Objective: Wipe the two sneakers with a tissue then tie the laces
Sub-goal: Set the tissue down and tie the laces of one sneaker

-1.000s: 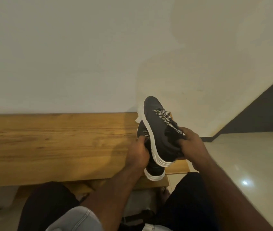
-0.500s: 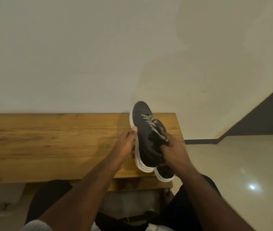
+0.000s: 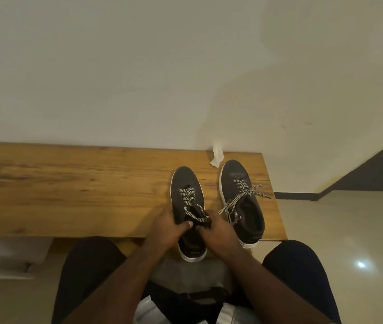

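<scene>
Two dark sneakers with white soles stand side by side on the wooden bench (image 3: 68,188), toes toward the wall. My left hand (image 3: 166,230) and my right hand (image 3: 217,232) meet over the opening of the left sneaker (image 3: 184,183), each pinching its black-and-white laces (image 3: 189,204) near the tongue. The right sneaker (image 3: 235,174) stands free, its laces (image 3: 242,195) lying loose across it and over the side. A crumpled white tissue (image 3: 217,156) lies on the bench by the wall, just beyond the toes.
The bench ends just right of the right sneaker; a pale tiled floor (image 3: 349,230) lies beyond it. A plain wall (image 3: 139,66) backs the bench. My knees in dark shorts (image 3: 87,265) sit under the bench's near edge. A white object (image 3: 3,258) rests low left.
Both sneakers were held stacked in the air; now they stand apart on the bench. My hands have shifted onto the left sneaker's laces, and the tissue has come into sight.
</scene>
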